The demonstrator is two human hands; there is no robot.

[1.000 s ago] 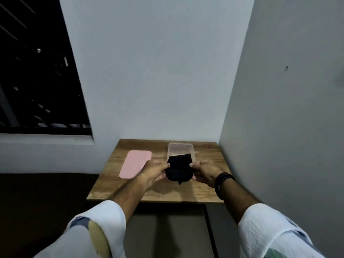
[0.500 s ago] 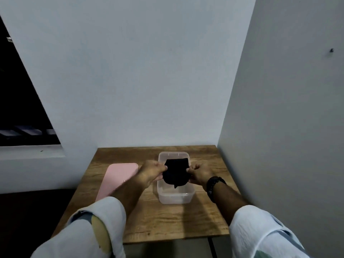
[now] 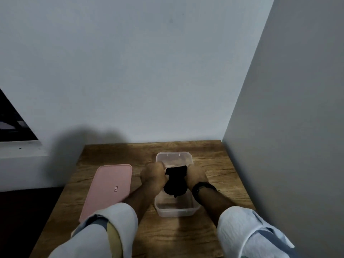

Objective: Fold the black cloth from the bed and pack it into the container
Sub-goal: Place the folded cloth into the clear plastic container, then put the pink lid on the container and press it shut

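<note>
A folded black cloth (image 3: 175, 181) hangs between both hands, right over the open clear plastic container (image 3: 188, 211) on the wooden table. My left hand (image 3: 153, 175) grips the cloth's left edge and my right hand (image 3: 195, 176) grips its right edge. The cloth's lower tip dips inside the container's rim. Whether it touches the bottom is hidden. A black band sits on my right wrist.
A pink lid (image 3: 109, 187) lies flat on the wooden table (image 3: 219, 170) to the left of the container. Grey walls close off the table at the back and on the right. A dark window (image 3: 11, 123) is at the far left.
I have come closer to the table and both hands have carried the cloth forward and down, from in front of the container to over and partly into it.
</note>
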